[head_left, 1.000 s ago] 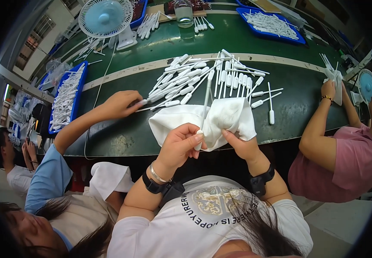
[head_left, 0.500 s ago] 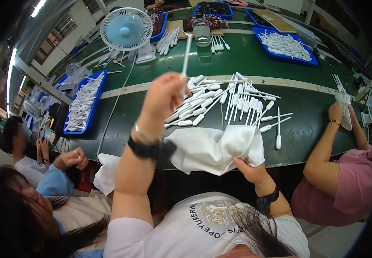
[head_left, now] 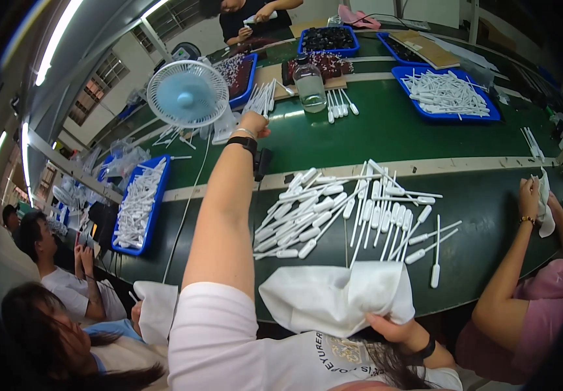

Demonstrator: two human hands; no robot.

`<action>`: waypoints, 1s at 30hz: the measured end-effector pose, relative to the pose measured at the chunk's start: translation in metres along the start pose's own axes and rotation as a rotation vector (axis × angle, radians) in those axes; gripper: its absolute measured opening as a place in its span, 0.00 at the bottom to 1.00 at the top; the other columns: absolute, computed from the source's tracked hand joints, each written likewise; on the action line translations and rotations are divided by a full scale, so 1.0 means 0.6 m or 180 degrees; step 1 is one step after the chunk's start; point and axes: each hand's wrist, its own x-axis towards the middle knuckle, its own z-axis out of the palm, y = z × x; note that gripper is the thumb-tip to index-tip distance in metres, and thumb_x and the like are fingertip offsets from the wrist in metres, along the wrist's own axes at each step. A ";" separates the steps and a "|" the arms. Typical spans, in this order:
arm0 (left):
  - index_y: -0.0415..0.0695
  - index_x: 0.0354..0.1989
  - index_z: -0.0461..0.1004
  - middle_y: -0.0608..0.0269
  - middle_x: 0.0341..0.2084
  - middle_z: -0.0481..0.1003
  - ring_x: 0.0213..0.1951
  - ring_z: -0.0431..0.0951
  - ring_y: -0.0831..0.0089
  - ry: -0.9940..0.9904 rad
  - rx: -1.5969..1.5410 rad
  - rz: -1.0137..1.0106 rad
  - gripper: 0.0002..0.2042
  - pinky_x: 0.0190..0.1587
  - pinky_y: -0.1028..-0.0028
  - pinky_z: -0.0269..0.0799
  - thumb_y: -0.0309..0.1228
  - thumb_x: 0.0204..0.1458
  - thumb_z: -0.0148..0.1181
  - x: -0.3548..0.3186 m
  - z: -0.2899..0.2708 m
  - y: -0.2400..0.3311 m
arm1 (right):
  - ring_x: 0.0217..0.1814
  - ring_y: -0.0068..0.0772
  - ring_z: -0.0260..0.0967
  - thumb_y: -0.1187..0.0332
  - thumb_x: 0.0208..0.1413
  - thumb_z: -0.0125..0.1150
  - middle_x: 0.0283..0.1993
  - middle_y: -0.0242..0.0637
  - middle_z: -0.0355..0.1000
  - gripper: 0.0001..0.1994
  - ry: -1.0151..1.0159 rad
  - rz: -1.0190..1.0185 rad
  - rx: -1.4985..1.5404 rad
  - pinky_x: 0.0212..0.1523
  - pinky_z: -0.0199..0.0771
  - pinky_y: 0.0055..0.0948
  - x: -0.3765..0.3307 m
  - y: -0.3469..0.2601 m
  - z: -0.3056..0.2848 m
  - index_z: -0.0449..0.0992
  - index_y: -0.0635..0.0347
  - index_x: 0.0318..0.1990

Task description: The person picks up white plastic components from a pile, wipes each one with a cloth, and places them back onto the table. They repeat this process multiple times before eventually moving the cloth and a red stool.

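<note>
Left hand (head_left: pixel 254 124), grip unclear, likely placing at slim white plastic droppers (head_left: pixel 263 98) right of round white fan (head_left: pixel 187 94); gentle release needed next. Right hand (head_left: pixel 391 328) clutches white cloth (head_left: pixel 314 300).

The person wears a white short-sleeved T-shirt (head_left: pixel 291 350), its left sleeve (head_left: pixel 213 316) loose and ending above the elbow. A pale gold and grey emblem (head_left: pixel 354 352) is printed on the chest, with an arc of dark lettering (head_left: pixel 321 345) beside it. A black left wristband (head_left: pixel 242 141) carries a boxy black module (head_left: pixel 262 164), next to a slim silvery bracelet (head_left: pixel 247 132); a black right wristband (head_left: pixel 429 347) matches. Long loose hair (head_left: pixel 392 366) falls over the shirt front
</note>
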 end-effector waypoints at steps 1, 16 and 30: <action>0.32 0.33 0.68 0.55 0.23 0.72 0.18 0.74 0.68 0.0018 0.0151 0.0067 0.07 0.18 0.75 0.71 0.22 0.46 0.51 0.037 0.007 -0.003 | 0.54 0.33 0.59 0.78 0.43 0.55 0.52 0.40 0.60 0.28 -0.0059 0.0082 -0.0048 0.53 0.57 0.26 0.002 -0.002 -0.002 0.56 0.66 0.54; 0.32 0.26 0.72 0.51 0.22 0.74 0.27 0.76 0.64 0.0579 0.1164 0.1400 0.07 0.24 0.71 0.73 0.25 0.43 0.53 0.122 0.014 0.000 | 0.52 0.32 0.60 0.77 0.44 0.55 0.51 0.41 0.62 0.24 -0.0217 0.0528 0.0300 0.52 0.57 0.26 0.000 -0.010 -0.002 0.60 0.66 0.52; 0.39 0.27 0.71 0.55 0.23 0.73 0.29 0.74 0.64 -0.2603 0.2561 0.3377 0.05 0.32 0.71 0.69 0.27 0.43 0.52 -0.479 0.118 0.061 | 0.58 0.30 0.54 0.79 0.41 0.55 0.55 0.39 0.58 0.33 -0.0271 -0.0271 0.0622 0.57 0.51 0.28 -0.019 0.015 0.007 0.51 0.65 0.58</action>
